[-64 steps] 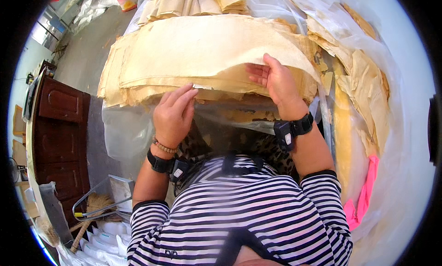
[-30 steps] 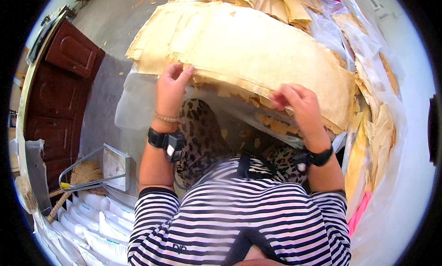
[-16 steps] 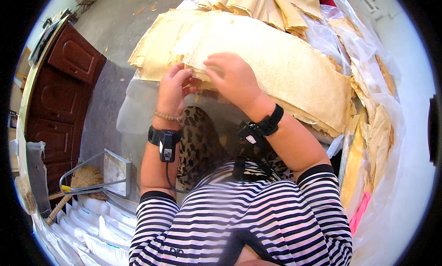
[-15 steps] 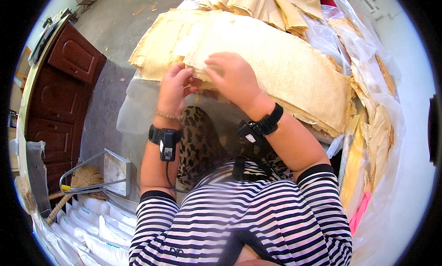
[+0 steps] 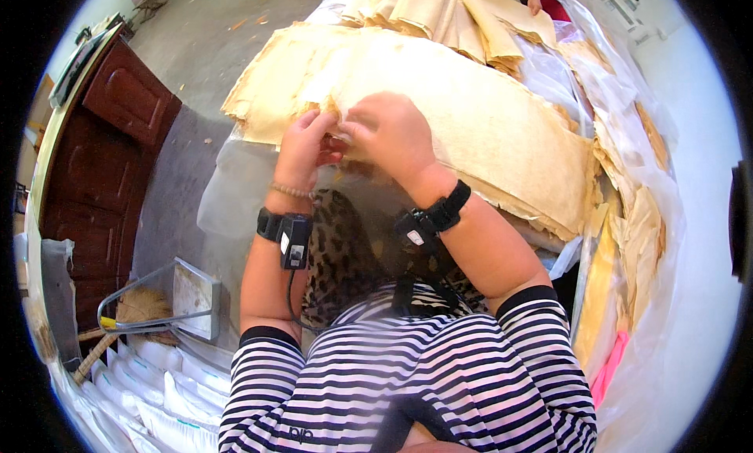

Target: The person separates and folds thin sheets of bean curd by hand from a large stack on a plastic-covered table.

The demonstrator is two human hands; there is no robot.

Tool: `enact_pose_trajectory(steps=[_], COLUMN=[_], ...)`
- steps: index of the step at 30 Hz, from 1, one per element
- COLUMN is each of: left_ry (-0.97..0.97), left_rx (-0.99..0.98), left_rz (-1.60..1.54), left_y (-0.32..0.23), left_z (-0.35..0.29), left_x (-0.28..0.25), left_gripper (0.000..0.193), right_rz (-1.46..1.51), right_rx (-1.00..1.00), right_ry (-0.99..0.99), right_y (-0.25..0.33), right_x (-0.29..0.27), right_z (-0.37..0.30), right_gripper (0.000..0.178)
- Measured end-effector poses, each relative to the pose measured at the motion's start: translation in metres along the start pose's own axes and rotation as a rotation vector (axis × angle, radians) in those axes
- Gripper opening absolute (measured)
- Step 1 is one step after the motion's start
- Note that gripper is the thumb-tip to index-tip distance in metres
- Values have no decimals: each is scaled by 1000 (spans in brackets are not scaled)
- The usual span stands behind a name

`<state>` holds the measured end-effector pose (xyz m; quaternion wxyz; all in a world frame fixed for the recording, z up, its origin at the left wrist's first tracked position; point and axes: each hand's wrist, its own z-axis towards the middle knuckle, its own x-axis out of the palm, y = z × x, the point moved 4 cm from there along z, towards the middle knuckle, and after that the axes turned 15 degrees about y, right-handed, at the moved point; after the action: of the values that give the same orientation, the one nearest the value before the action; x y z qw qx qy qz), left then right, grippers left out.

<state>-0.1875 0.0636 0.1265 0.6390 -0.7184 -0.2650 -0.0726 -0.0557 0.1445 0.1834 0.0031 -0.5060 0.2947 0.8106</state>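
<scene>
Tan sheets (image 5: 478,112), hands together

The right hand (image 5: 396,135) has moved leftward beside the left hand (image 5: 301,149), so both meet at the sheets' near edge, upper centre. Left fingers pinch that edge; I cannot tell the right's grip.

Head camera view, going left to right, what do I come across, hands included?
Dark red wooden cabinet, the person's left hand, the person's right hand, another person's hand at the far edge, bright pink cloth.
</scene>
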Motion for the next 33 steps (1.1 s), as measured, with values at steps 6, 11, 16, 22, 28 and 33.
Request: enact_pose_trajectory(steps=[6,11,16,22,28,33], left_ry=[51,52,38,88,57,73], left_rx=[44,64,54,105,152,157], left_rz=[27,73,-47,178,313,261], left_y=[-2,1,8,12,10,9], left_z=[-1,2,4,7,8,6], left_x=[-3,-2,-8,-7,-6,-7], left_gripper=[18,18,22,27,23,25], right_rz=[27,36,99,118,167,191], right_rx=[63,68,116,164,227,276], right_ry=[19,-65,-41,33,88,38], right_y=[-4,-6,-5,-9,3,-8], right_x=[3,5,2,4,-3,3], right_z=[10,9,11,12,18,20], right_gripper=[17,16,16,22,27,29])
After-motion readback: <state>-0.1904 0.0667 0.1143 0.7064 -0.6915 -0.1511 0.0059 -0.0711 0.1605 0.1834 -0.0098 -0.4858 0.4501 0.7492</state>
